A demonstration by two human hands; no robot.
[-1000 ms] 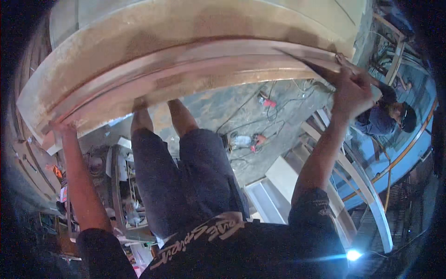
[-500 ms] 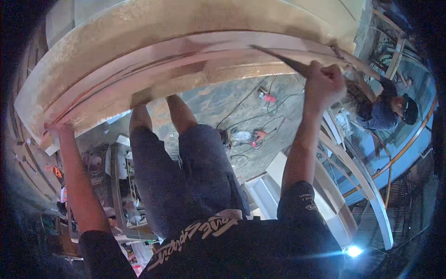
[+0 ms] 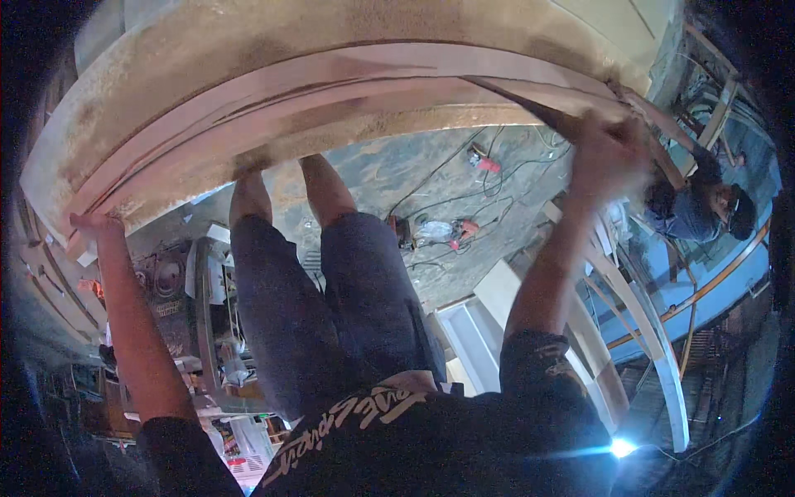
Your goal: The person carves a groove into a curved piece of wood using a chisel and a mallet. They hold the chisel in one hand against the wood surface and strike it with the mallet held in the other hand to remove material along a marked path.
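A long curved wooden strip [image 3: 397,60], pinkish, bows across the top of the head view, lying along a broad curved wooden panel [image 3: 248,50]. Thin dark lines run along the strip. At its left end my left hand [image 3: 98,225] is closed over the edge, the fingertips partly hidden. My right hand [image 3: 609,161], smeared by motion, makes a fist around a long tapered dark blade [image 3: 530,108], like a handsaw; its handle is hidden. The blade's narrow tip points left and lies over the strip's front edge. Whether it cuts in, I cannot tell.
A co-worker [image 3: 700,203] in a dark cap is at the right, one arm reaching to the strip's right end. Red power tools [image 3: 482,160] and cables lie on the floor. Curved wooden pieces [image 3: 638,306] lean at the right, near a bright lamp [image 3: 622,448].
My right hand has moved to the right with the blade, drawing its tip along the strip the same way. My left hand stays at the left end.
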